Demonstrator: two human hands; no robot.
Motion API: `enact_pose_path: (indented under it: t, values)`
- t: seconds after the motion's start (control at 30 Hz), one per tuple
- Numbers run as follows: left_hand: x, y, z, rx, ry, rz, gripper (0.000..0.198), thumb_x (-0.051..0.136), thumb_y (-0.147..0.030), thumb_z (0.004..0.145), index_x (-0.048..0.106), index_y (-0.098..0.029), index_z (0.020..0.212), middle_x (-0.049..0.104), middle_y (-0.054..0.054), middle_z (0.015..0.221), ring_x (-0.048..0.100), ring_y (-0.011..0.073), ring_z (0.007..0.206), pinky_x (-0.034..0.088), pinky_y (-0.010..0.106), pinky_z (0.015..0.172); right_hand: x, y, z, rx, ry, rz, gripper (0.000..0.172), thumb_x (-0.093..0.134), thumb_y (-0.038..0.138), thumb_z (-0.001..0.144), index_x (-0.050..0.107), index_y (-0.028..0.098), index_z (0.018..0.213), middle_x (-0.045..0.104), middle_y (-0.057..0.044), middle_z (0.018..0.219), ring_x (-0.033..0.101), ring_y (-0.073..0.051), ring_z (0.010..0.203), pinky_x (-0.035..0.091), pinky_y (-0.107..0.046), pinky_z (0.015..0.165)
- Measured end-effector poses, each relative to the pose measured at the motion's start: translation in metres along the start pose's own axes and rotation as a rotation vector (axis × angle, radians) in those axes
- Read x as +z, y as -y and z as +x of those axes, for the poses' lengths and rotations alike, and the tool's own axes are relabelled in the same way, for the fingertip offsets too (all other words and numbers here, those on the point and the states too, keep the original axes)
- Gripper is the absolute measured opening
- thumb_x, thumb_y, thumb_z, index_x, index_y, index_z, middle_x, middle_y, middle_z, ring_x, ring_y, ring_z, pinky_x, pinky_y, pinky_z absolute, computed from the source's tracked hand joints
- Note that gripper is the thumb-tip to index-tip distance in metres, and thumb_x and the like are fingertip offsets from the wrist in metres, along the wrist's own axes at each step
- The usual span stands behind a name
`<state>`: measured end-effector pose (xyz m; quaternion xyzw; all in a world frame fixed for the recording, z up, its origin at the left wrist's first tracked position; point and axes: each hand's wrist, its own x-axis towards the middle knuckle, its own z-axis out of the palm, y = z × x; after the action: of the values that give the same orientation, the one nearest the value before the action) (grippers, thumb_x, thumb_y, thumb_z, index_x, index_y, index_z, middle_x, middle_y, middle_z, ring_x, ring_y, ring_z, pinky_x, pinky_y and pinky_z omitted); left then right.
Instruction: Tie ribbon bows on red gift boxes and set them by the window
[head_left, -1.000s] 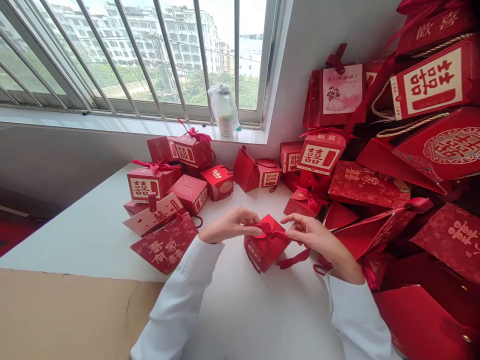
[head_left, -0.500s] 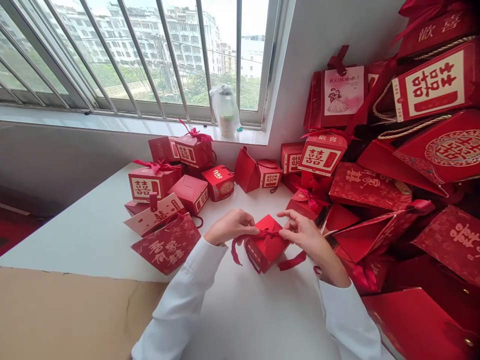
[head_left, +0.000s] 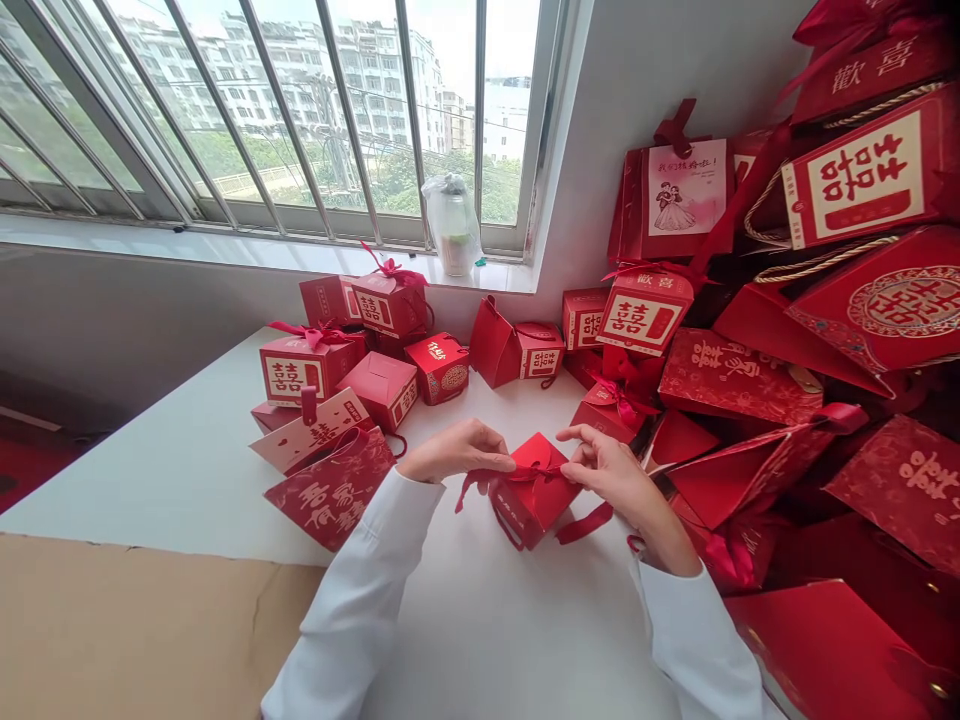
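Note:
A small red box point(head_left: 534, 505) stands on the white table point(head_left: 480, 620), with a dark red ribbon point(head_left: 589, 524) across its top, knotted or looped at the middle. My left hand point(head_left: 459, 450) pinches the ribbon at the box's upper left, and one tail hangs beyond the fingers. On the other side, my right hand point(head_left: 611, 478) pinches the ribbon near the top right edge of the box, index finger raised. The other ribbon tail lies on the table below my right hand.
Several red boxes point(head_left: 379, 385) and a patterned bag point(head_left: 330, 490) stand at the left back. A tall heap of red gift bags point(head_left: 742, 370) fills the right side. A wrapped cup point(head_left: 454, 228) is on the windowsill; brown cardboard point(head_left: 150, 630) lies front left.
My left hand has moved slightly left with the ribbon, and the tail beside it has swung up and left. My right hand has barely moved.

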<state>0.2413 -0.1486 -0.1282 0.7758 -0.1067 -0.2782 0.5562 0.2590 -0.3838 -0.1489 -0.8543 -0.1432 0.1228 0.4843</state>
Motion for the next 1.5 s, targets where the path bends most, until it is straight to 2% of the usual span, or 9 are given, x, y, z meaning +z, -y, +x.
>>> enact_pose_path:
  t: [0.17, 0.27, 0.37, 0.47, 0.63, 1.0, 1.13, 1.3, 1.5]
  values:
    - [0.005, -0.003, 0.004, 0.058, 0.073, -0.079, 0.028, 0.076, -0.04, 0.065, 0.07, -0.013, 0.071, 0.06, -0.001, 0.061, 0.047, 0.0073, 0.051, 0.039, 0.021, 0.05, 0.001, -0.001, 0.001, 0.012, 0.014, -0.018, 0.034, 0.06, 0.026, 0.069, 0.059, 0.018, 0.102, 0.06, 0.004, 0.058, 0.055, -0.014, 0.057, 0.038, -0.023, 0.05]
    - [0.014, -0.004, 0.011, 0.203, -0.036, -0.05, 0.022, 0.079, -0.034, 0.063, 0.074, -0.015, 0.073, 0.066, 0.003, 0.077, 0.053, 0.0101, 0.062, 0.042, 0.022, 0.057, 0.0, -0.002, 0.002, 0.012, 0.02, -0.022, 0.032, 0.059, 0.025, 0.068, 0.06, 0.019, 0.099, 0.059, 0.005, 0.055, 0.054, -0.013, 0.055, 0.038, -0.023, 0.051]
    - [0.027, -0.004, 0.021, 0.371, -0.14, -0.013, 0.013, 0.076, -0.029, 0.068, 0.076, -0.017, 0.074, 0.07, 0.007, 0.096, 0.059, 0.0168, 0.087, 0.046, 0.024, 0.076, -0.001, -0.005, 0.002, 0.007, 0.027, -0.011, 0.03, 0.058, 0.024, 0.068, 0.061, 0.02, 0.098, 0.057, 0.006, 0.054, 0.053, -0.012, 0.053, 0.038, -0.022, 0.05]
    - [0.038, 0.0, 0.031, 0.432, -0.211, 0.028, 0.014, 0.072, -0.029, 0.074, 0.077, -0.018, 0.081, 0.072, 0.007, 0.092, 0.061, 0.0186, 0.089, 0.046, 0.026, 0.08, -0.002, -0.007, 0.003, 0.013, 0.033, 0.02, 0.031, 0.059, 0.025, 0.069, 0.06, 0.02, 0.099, 0.059, 0.005, 0.056, 0.053, -0.012, 0.052, 0.039, -0.021, 0.048]
    - [0.042, 0.006, 0.038, 0.399, -0.285, 0.104, 0.018, 0.07, -0.031, 0.075, 0.077, -0.018, 0.086, 0.072, 0.004, 0.087, 0.063, 0.0175, 0.081, 0.047, 0.024, 0.075, -0.004, -0.008, 0.003, 0.034, 0.051, 0.101, 0.036, 0.06, 0.029, 0.07, 0.056, 0.018, 0.104, 0.059, 0.005, 0.058, 0.051, -0.011, 0.049, 0.041, -0.021, 0.046]
    - [0.023, 0.014, 0.035, 0.489, -0.128, 0.187, 0.014, 0.071, -0.03, 0.074, 0.075, -0.018, 0.081, 0.07, 0.007, 0.087, 0.059, 0.0202, 0.096, 0.046, 0.027, 0.082, -0.011, -0.002, 0.0, 0.079, 0.004, 0.374, 0.061, 0.07, 0.043, 0.065, 0.044, 0.017, 0.114, 0.051, 0.01, 0.056, 0.042, -0.008, 0.045, 0.033, -0.02, 0.044]
    - [0.025, 0.012, 0.032, 0.503, -0.107, 0.284, 0.012, 0.068, -0.029, 0.077, 0.066, -0.018, 0.08, 0.071, 0.003, 0.083, 0.061, 0.0152, 0.082, 0.044, 0.025, 0.078, -0.005, 0.001, 0.009, 0.095, -0.028, 0.433, 0.068, 0.074, 0.046, 0.06, 0.042, 0.016, 0.112, 0.049, 0.011, 0.052, 0.04, -0.007, 0.044, 0.032, -0.019, 0.042]
    - [0.029, 0.009, 0.029, 0.453, -0.156, 0.271, 0.03, 0.071, -0.029, 0.074, 0.05, -0.019, 0.093, 0.072, -0.001, 0.075, 0.061, 0.0127, 0.07, 0.042, 0.025, 0.076, 0.0, 0.012, 0.019, 0.098, -0.041, 0.505, 0.082, 0.078, 0.046, 0.055, 0.038, 0.017, 0.12, 0.056, 0.009, 0.056, 0.05, -0.01, 0.047, 0.038, -0.021, 0.044]
    - [0.041, 0.005, 0.031, 0.383, -0.322, 0.255, 0.038, 0.073, -0.025, 0.068, 0.042, -0.021, 0.091, 0.068, -0.004, 0.067, 0.061, 0.0143, 0.068, 0.042, 0.023, 0.069, 0.004, 0.031, 0.007, 0.099, -0.095, 0.599, 0.089, 0.081, 0.041, 0.052, 0.033, 0.02, 0.124, 0.067, 0.0, 0.08, 0.066, -0.016, 0.067, 0.051, -0.028, 0.064]
